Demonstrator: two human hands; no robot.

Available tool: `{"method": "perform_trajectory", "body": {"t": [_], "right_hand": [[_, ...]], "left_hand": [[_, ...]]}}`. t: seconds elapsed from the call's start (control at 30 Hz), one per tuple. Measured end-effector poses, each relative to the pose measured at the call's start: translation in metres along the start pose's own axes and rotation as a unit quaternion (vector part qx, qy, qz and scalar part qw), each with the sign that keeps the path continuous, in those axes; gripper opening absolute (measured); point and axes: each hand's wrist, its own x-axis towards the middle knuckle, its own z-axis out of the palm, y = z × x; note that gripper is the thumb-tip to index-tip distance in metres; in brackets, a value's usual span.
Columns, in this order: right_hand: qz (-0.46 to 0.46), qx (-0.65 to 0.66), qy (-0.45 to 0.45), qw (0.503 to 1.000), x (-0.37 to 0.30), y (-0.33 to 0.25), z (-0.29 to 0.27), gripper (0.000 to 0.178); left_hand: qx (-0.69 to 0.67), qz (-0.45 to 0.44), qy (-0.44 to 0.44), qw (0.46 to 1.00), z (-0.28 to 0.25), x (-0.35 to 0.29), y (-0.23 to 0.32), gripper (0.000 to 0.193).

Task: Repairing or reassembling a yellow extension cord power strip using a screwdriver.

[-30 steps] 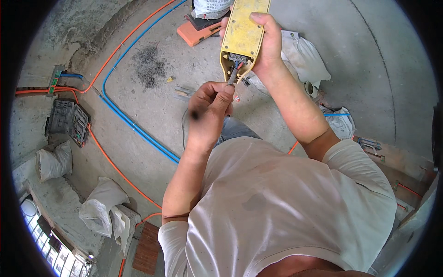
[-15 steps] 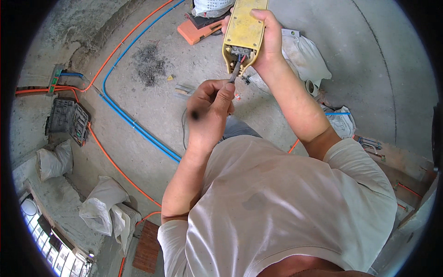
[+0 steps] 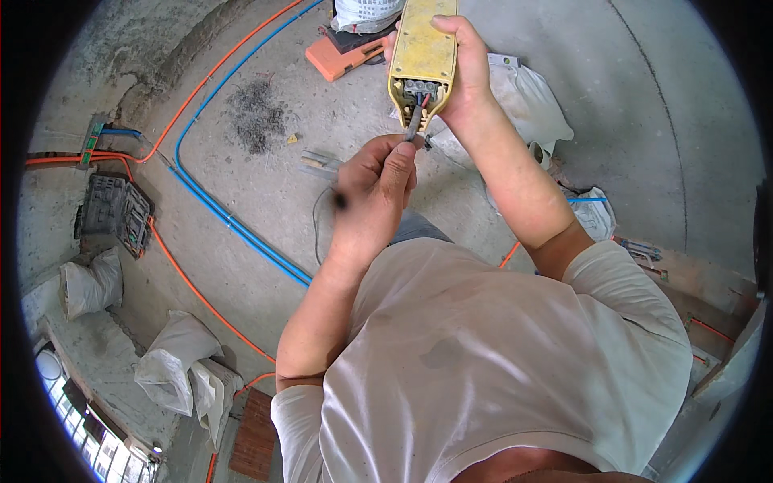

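Observation:
A yellow power strip (image 3: 424, 48) is held up at the top middle, its near end open. My right hand (image 3: 469, 72) wraps round its right side, with the thumb on the top face. Inside the open end, a grey terminal block (image 3: 420, 86) shows, with a red and a blue wire (image 3: 423, 101) running to it. They come out of a dark sheathed cable (image 3: 414, 125), which my left hand (image 3: 378, 179) pinches between thumb and fingers just below the opening. The far end of the strip is cut off by the picture's edge.
Blue pipes (image 3: 233, 225) and orange pipes (image 3: 185, 290) cross the concrete floor on the left. An orange case (image 3: 334, 58) lies beyond my hands. An open toolbox (image 3: 117, 211) and white sacks (image 3: 173, 358) are at the left; another white sack (image 3: 527, 101) lies right of the strip.
My left hand and the cable have shifted slightly right and up relative to the strip. The view has moved a little, and both hands keep their holds.

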Motion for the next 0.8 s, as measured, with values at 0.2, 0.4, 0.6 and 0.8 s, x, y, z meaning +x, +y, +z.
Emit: {"method": "perform_trajectory", "body": {"t": [0.2,0.4,0.6,0.8], "right_hand": [[-0.006,-0.050,-0.021,0.999,0.011,0.000,-0.004,0.048],[0.017,-0.019,-0.029,0.999,0.021,0.004,-0.003,0.048],[0.007,-0.038,-0.029,0.999,0.018,-0.007,0.008,0.049],[-0.025,-0.083,-0.089,0.992,0.012,-0.018,0.024,0.054]], "left_hand": [[0.045,0.025,-0.002,0.999,0.005,0.002,-0.003,0.024],[0.031,0.032,0.002,0.999,0.007,0.003,0.003,0.024],[-0.010,0.017,-0.028,0.999,0.005,0.004,-0.002,0.025],[-0.054,0.019,-0.057,0.997,0.002,0.007,-0.013,0.027]]}}
